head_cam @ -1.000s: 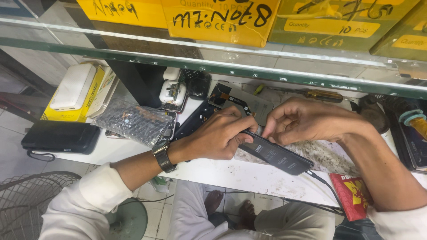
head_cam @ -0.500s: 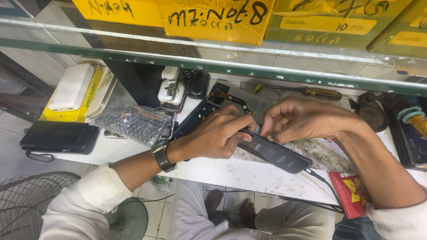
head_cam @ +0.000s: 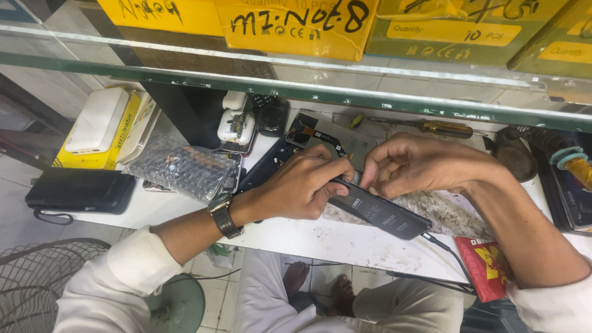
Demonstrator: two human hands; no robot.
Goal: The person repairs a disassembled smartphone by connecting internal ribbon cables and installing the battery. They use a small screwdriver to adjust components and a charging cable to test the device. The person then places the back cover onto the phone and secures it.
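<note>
Near edge of white tabletop (head_cam: pixel 345 240): flat black phone battery (head_cam: pixel 379 213) lies slanted. Left hand (head_cam: pixel 296 185) clamps its far-left end; right hand (head_cam: pixel 419 163) pinches there. Best keep it pinned flat, fingertips working small. Farther: yellow-handled screwdriver (head_cam: pixel 441 128).

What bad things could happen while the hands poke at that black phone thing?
The dark phone part sticks out toward the worktop's front edge, so a slip could knock it off. Both the left hand and right hand pinch one end, so hard prying might bend or crack it. The thin black cable trailing from its other end could snag and tug it.
</note>
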